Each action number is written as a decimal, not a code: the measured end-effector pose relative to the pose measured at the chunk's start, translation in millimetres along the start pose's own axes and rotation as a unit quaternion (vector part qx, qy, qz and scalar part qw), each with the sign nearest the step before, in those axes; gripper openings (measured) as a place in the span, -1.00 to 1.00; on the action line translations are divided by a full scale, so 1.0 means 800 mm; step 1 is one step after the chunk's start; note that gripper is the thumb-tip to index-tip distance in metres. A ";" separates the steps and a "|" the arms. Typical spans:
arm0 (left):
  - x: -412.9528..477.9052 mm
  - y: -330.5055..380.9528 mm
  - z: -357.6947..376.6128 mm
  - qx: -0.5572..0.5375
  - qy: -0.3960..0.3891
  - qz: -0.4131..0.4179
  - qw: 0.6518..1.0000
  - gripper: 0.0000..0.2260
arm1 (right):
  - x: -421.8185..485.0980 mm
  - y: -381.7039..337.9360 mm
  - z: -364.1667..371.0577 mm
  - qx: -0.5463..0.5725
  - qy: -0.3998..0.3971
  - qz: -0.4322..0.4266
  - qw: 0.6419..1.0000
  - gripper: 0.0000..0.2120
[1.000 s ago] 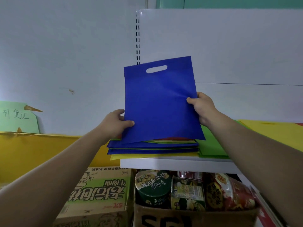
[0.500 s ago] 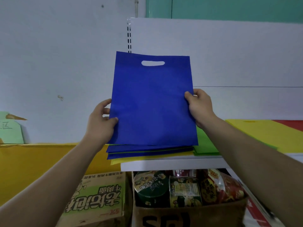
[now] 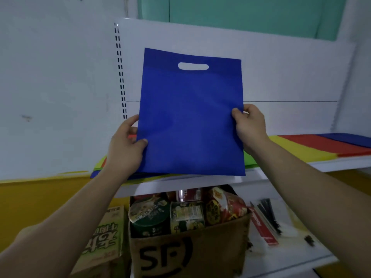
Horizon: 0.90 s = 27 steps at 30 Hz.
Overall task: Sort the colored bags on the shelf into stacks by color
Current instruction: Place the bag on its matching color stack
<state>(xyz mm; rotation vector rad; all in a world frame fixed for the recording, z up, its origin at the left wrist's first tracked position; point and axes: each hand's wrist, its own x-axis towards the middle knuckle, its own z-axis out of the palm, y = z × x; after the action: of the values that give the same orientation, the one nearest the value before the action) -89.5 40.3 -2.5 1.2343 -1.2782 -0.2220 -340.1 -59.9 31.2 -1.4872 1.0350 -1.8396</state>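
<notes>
A: What are the hands doing?
B: Left hand [image 3: 126,150] and right hand [image 3: 251,128] each pinch a side edge of a blue bag [image 3: 190,117], held upright above the mixed pile [image 3: 99,167] at the shelf's [image 3: 200,184] left end.
A: Which step?
B: Likely sorting this bag. Next it needs carrying to the blue stack [image 3: 349,138] at the right end, laid flat.

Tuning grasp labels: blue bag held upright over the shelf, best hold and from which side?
Pinch the blue bag at its two side edges near mid-height, coming in from either side, thumb in front, as the left hand and right hand do. It is a thin flat sheet held upright; spread pinches likely keep it flat.
</notes>
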 end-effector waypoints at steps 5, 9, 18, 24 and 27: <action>-0.028 0.054 0.088 -0.002 -0.031 0.018 0.999 -0.51 | 0.014 -0.004 -0.118 -0.036 0.030 -0.029 0.998 -0.94; -0.061 0.097 0.180 -0.036 -0.065 0.017 0.997 -0.51 | 0.028 -0.003 -0.229 -0.072 0.066 -0.050 0.994 -0.94; -0.111 0.180 0.383 -0.110 -0.147 0.026 0.983 -0.52 | 0.051 0.002 -0.454 -0.138 0.146 -0.038 0.979 -0.86; -0.119 0.208 0.508 -0.147 -0.211 0.035 0.966 -0.53 | 0.070 0.016 -0.561 -0.159 0.203 -0.024 0.966 -0.75; -0.112 0.214 0.568 -0.160 -0.239 0.043 0.957 -0.53 | 0.093 0.032 -0.601 -0.175 0.226 -0.023 0.958 -0.67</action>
<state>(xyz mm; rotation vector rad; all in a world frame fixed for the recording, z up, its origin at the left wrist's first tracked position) -567.8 -83.0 -12.9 0.8695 -1.6293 -0.6693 -825.8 -27.6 7.1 -1.3057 1.6246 -2.1748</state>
